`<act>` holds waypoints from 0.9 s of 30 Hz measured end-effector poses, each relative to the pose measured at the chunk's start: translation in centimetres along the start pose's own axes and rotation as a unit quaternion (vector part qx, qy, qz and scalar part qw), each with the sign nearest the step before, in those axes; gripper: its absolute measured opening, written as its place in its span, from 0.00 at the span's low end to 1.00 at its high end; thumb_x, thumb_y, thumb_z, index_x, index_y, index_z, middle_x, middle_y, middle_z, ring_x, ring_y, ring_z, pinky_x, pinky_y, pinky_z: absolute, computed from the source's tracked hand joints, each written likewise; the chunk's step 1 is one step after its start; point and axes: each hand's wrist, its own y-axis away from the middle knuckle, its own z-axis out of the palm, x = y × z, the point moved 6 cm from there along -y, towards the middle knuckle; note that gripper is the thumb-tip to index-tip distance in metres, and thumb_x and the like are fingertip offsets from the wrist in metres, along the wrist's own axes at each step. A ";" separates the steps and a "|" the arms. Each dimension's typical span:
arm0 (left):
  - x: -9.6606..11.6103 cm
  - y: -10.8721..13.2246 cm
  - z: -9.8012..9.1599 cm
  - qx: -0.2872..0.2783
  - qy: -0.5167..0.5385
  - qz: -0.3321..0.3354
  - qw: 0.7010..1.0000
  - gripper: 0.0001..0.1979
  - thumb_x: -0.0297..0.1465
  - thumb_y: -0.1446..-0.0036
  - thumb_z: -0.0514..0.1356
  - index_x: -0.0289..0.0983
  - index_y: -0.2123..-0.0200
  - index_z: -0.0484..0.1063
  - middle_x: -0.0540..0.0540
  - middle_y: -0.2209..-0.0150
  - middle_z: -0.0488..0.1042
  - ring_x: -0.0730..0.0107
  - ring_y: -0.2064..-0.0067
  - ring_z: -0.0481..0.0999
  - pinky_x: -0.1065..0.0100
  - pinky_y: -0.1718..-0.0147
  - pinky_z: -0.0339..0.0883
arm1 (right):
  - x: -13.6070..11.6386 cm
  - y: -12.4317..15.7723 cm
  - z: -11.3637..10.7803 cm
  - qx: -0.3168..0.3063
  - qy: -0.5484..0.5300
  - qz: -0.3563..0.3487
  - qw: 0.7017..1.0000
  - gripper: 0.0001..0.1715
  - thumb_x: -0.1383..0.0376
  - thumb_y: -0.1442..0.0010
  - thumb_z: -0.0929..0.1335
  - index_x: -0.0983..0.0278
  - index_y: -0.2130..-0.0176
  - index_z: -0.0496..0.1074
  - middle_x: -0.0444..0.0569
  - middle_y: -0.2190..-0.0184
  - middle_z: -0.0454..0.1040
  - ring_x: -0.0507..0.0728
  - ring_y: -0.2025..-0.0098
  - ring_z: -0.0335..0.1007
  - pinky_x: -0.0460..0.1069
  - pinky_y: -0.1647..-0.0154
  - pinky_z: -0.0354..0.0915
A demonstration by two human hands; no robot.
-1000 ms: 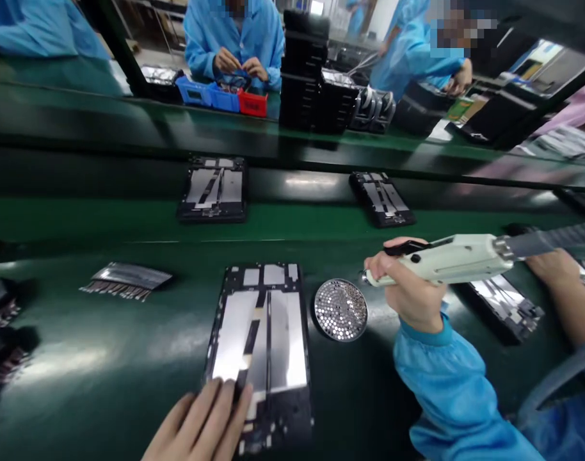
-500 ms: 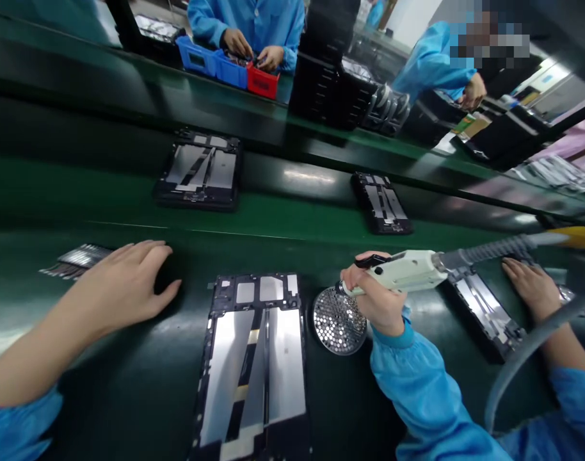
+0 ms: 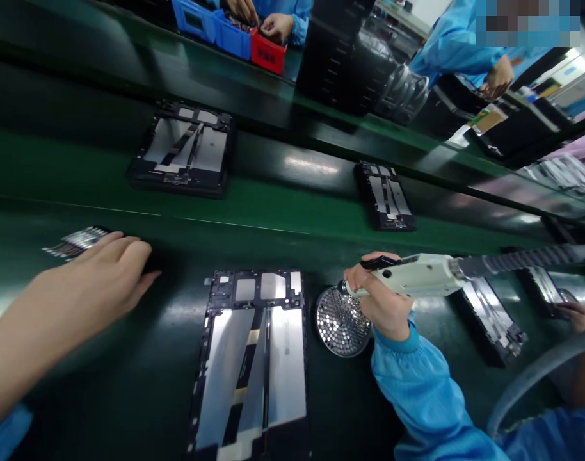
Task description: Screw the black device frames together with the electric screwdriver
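The right hand is clutching an electric screwdriver above a round screw tray (fingers wrapped tight, tip aimed at the tray) while the left hand is resting open and empty

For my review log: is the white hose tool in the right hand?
Yes: the right hand is wrapped around the white hose tool.

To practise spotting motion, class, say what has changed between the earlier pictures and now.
The left hand has left the lower edge of the black-framed panel and moved left, to the metal strips. The right hand still grips the white hose-fed tool by the round perforated dish; panel and dish stayed put.
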 end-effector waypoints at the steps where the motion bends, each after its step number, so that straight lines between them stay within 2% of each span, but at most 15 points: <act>1: 1.2 -0.2 -0.3 -0.016 -0.029 0.033 0.999 0.25 0.51 0.34 0.39 0.41 0.71 0.60 0.45 0.67 0.72 0.59 0.63 0.75 0.67 0.73 0.62 | 0.1 0.0 -0.1 0.002 0.003 0.002 1.000 0.13 0.71 0.48 0.70 0.59 0.61 0.70 0.36 0.82 0.69 0.52 0.79 0.68 0.53 0.70 0.70; 3: 3.4 -0.3 -1.2 -0.023 -0.077 0.073 0.994 0.24 0.48 0.31 0.36 0.41 0.71 0.57 0.44 0.66 0.71 0.59 0.63 0.76 0.68 0.78 0.52 | 0.2 0.1 -0.2 0.003 0.001 0.004 1.000 0.13 0.71 0.47 0.70 0.60 0.61 0.70 0.36 0.82 0.70 0.52 0.78 0.69 0.53 0.69 0.70; 5: 5.0 -0.3 -2.3 -0.009 -0.082 0.079 0.993 0.23 0.46 0.29 0.36 0.41 0.71 0.56 0.44 0.66 0.72 0.55 0.58 0.78 0.68 0.79 0.51 | 0.2 0.1 -0.1 -0.001 -0.003 0.002 1.000 0.13 0.72 0.48 0.70 0.60 0.61 0.70 0.36 0.81 0.70 0.52 0.78 0.69 0.53 0.69 0.70; 9: 6.5 -0.1 -2.6 -0.008 -0.072 0.093 0.993 0.24 0.45 0.29 0.35 0.41 0.71 0.58 0.40 0.63 0.76 0.45 0.49 0.78 0.65 0.77 0.62 | 0.4 0.1 0.0 -0.007 -0.006 0.000 1.000 0.12 0.72 0.48 0.69 0.59 0.63 0.69 0.36 0.82 0.69 0.52 0.79 0.68 0.54 0.70 0.70; 13: 5.7 0.0 -1.4 -0.027 -0.028 0.064 0.997 0.24 0.42 0.29 0.35 0.40 0.69 0.63 0.38 0.54 0.78 0.38 0.43 0.75 0.56 0.68 0.74 | 0.5 0.1 0.0 -0.008 0.005 0.002 1.000 0.14 0.71 0.48 0.70 0.60 0.60 0.71 0.37 0.81 0.70 0.53 0.77 0.69 0.54 0.70 0.69; 15: 5.5 0.1 -1.7 -0.007 0.014 0.071 0.997 0.24 0.40 0.30 0.37 0.39 0.68 0.66 0.37 0.51 0.78 0.40 0.43 0.76 0.52 0.62 0.76 | -0.1 0.2 0.0 -0.010 0.007 0.000 1.000 0.15 0.71 0.47 0.70 0.59 0.58 0.71 0.37 0.81 0.70 0.53 0.78 0.69 0.54 0.69 0.69; 18: 5.8 0.4 -4.2 0.067 0.085 0.093 0.990 0.19 0.41 0.31 0.46 0.38 0.65 0.71 0.39 0.51 0.80 0.49 0.50 0.81 0.51 0.55 0.77 | -2.1 0.2 0.1 -0.014 -0.029 -0.027 0.999 0.15 0.70 0.48 0.69 0.58 0.58 0.71 0.36 0.82 0.68 0.52 0.80 0.66 0.54 0.70 0.69; 19: 5.9 0.4 -5.3 0.092 0.110 0.079 0.987 0.16 0.41 0.32 0.50 0.39 0.64 0.72 0.42 0.53 0.81 0.53 0.53 0.82 0.54 0.55 0.78 | -3.0 0.2 0.1 -0.016 -0.043 -0.041 0.998 0.15 0.70 0.48 0.69 0.58 0.59 0.71 0.36 0.83 0.67 0.52 0.80 0.65 0.54 0.71 0.68; 21: 6.1 0.4 -7.0 0.109 0.176 0.012 0.978 0.12 0.41 0.34 0.56 0.41 0.64 0.74 0.48 0.59 0.82 0.61 0.59 0.83 0.62 0.62 0.78 | -4.4 0.4 -0.1 -0.014 -0.061 -0.063 0.996 0.16 0.71 0.48 0.69 0.58 0.59 0.71 0.36 0.83 0.66 0.52 0.80 0.64 0.53 0.72 0.67; 23: 6.9 -0.1 -7.4 0.076 0.287 -0.062 0.953 0.10 0.41 0.38 0.60 0.42 0.58 0.74 0.50 0.63 0.82 0.65 0.65 0.82 0.68 0.72 0.76 | -5.3 0.6 -0.4 -0.006 -0.063 -0.072 0.995 0.16 0.71 0.49 0.69 0.59 0.59 0.72 0.37 0.83 0.67 0.52 0.80 0.64 0.54 0.71 0.67; 24: 7.8 -0.5 -7.0 0.044 0.353 -0.079 0.931 0.12 0.40 0.39 0.62 0.42 0.55 0.74 0.50 0.63 0.82 0.66 0.66 0.82 0.68 0.73 0.76 | -5.5 0.6 -0.5 -0.001 -0.061 -0.072 0.996 0.16 0.71 0.49 0.69 0.59 0.59 0.72 0.37 0.83 0.67 0.52 0.80 0.64 0.54 0.71 0.68; 27: 11.9 -2.1 -4.9 -0.060 0.506 -0.067 0.858 0.16 0.38 0.43 0.63 0.40 0.53 0.74 0.49 0.65 0.82 0.65 0.65 0.83 0.65 0.68 0.80 | -5.6 0.7 -0.6 0.008 -0.058 -0.065 0.996 0.15 0.71 0.50 0.69 0.60 0.61 0.71 0.36 0.83 0.66 0.52 0.81 0.64 0.54 0.71 0.68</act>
